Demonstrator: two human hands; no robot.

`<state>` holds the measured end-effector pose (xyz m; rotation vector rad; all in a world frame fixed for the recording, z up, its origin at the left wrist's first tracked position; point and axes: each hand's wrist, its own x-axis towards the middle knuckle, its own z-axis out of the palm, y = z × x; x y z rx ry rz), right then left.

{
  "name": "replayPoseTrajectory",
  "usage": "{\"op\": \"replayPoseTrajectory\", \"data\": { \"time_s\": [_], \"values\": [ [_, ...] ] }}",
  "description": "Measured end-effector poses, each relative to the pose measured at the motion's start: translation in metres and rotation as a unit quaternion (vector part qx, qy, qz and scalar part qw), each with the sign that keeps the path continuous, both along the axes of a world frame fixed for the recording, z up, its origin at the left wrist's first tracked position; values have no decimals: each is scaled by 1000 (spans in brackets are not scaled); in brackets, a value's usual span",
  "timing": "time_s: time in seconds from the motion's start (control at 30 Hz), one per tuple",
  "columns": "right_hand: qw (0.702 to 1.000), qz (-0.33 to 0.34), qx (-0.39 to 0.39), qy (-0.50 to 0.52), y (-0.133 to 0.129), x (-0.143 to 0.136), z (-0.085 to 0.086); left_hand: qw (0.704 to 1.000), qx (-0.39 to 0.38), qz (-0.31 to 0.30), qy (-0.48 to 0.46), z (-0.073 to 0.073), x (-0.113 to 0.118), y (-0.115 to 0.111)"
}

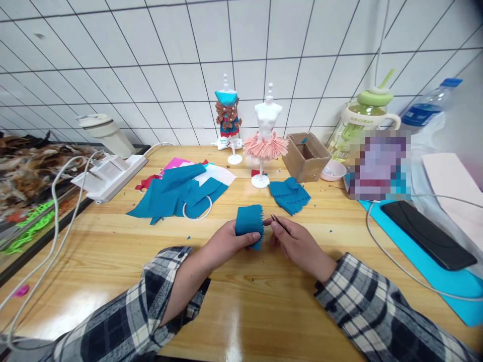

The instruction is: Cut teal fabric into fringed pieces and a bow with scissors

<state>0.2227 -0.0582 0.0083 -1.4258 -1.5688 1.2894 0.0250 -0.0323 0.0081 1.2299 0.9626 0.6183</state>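
My left hand (230, 240) pinches a folded piece of teal fabric (249, 220) between thumb and fingers; its right edge is jagged. Just right of that edge, my right hand (296, 244) holds dark tweezers (279, 222), whose tips point up and left. A second notched teal piece (289, 196) lies behind my right hand. Behind my left hand is a heap of teal cloth (171, 188) with a white ring (196, 217) on it. Two small white mannequins stand farther back, one in a pink pleated skirt (266, 146), the other in a brown and teal outfit (227, 116).
A cardboard box (306, 157) and a pink bowl (333, 170) stand behind on the right. Farther right are a green-lidded jug (364, 118), a black phone (428, 235) and a cable. At left are a power strip (113, 177), a white cup (107, 134) and scraps.
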Motion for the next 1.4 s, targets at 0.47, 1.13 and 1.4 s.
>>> {"op": "replayPoseTrajectory", "data": {
  "time_s": [0.47, 1.13, 1.4],
  "values": [
    [978, 97, 59, -175, 7, 10, 2, 999, 12, 14, 31, 2, 0, 2],
    [983, 94, 36, -151, 7, 11, 1, 998, 28, 12, 55, 1, 1, 2],
    [981, 102, 33, -160, 7, 10, 1, 997, 32, -4, 73, 3, 1, 3]
  ]
}}
